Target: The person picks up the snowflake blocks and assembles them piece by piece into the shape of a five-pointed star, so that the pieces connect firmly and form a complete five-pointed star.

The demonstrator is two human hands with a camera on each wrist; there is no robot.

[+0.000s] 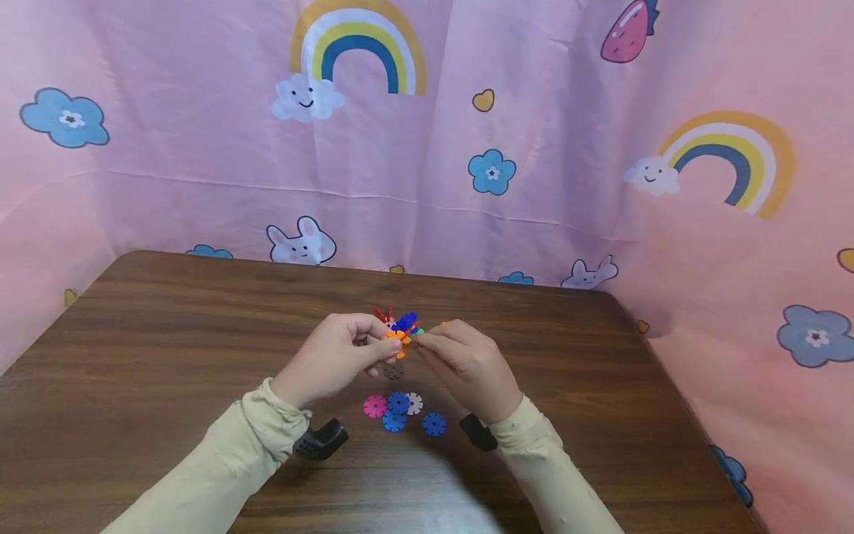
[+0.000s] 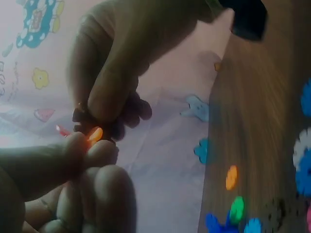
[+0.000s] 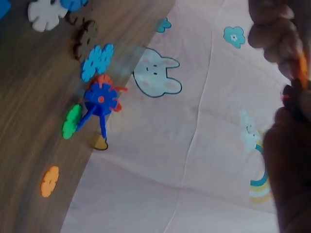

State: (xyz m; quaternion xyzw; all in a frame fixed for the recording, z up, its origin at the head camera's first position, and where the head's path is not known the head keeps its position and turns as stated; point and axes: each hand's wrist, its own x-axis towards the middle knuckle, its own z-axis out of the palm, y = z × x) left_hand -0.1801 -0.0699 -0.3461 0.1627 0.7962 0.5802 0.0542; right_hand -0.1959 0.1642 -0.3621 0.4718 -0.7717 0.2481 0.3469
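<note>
My left hand (image 1: 340, 347) pinches an orange notched plastic disc (image 1: 398, 337) between thumb and fingers above the table. Close beside it, my right hand (image 1: 472, 363) pinches a dark notched disc (image 2: 80, 115), mostly hidden by the fingertips. The two pieces meet or nearly meet; shadow hides how they join. A bit of red (image 2: 62, 130) shows next to the orange disc. Behind the hands, a built piece with a blue disc (image 3: 101, 99), red parts and blue legs stands on the table, partly covered in the head view.
Loose notched discs lie on the wooden table (image 1: 200, 356): pink (image 1: 375, 406), white (image 1: 415, 403), several blue (image 1: 434, 424), brown (image 3: 85, 40), and an orange one (image 3: 49, 181). A green disc (image 3: 72, 121) is beside the built piece. Printed pink cloth (image 1: 427, 222) hangs along the table's back and sides.
</note>
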